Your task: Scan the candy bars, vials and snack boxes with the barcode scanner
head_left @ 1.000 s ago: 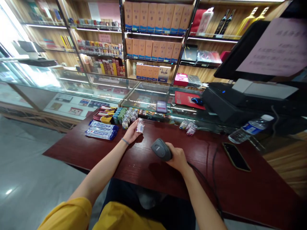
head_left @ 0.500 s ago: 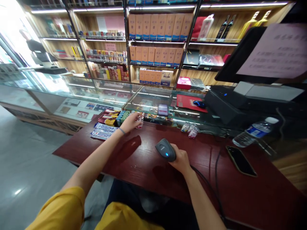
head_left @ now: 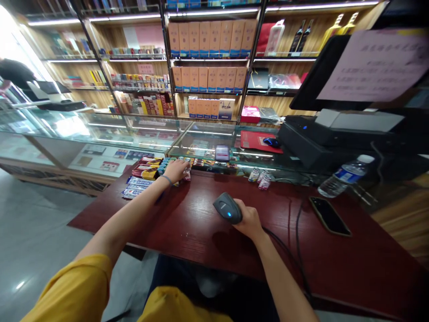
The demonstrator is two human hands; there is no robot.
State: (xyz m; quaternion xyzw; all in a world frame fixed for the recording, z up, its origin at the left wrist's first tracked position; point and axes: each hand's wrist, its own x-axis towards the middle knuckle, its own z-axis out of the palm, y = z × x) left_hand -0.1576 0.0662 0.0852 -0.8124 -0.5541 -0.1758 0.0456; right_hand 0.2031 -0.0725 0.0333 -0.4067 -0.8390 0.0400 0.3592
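My right hand [head_left: 247, 220] is wrapped round a dark grey barcode scanner [head_left: 228, 209] with a blue light, held above the middle of the dark red table [head_left: 194, 223]. At the table's far left edge, my left hand [head_left: 176, 171] has its fingers closed on a small clear-and-pink jar [head_left: 187, 173]; the fingertips are partly hidden. Beside this hand lie green packs [head_left: 163, 166], red-and-yellow wrapped bars [head_left: 146, 169] and blue-and-white wrapped sticks [head_left: 136, 186]. Several similar small jars [head_left: 264, 180] stand apart, right of centre near the glass counter.
A water bottle [head_left: 345, 176] and a phone [head_left: 330, 216] are on the right, near the scanner's cable [head_left: 298, 237]. Behind the table runs a glass counter [head_left: 201, 129] with a small display [head_left: 221, 153], a mouse [head_left: 271, 142] and a monitor [head_left: 321, 71]. A person [head_left: 16, 76] stands far left.
My left hand has moved slightly left and down with the small jar, closer to the wrapped goods. My right hand keeps the scanner nearly in place. The whole view has shifted slightly.
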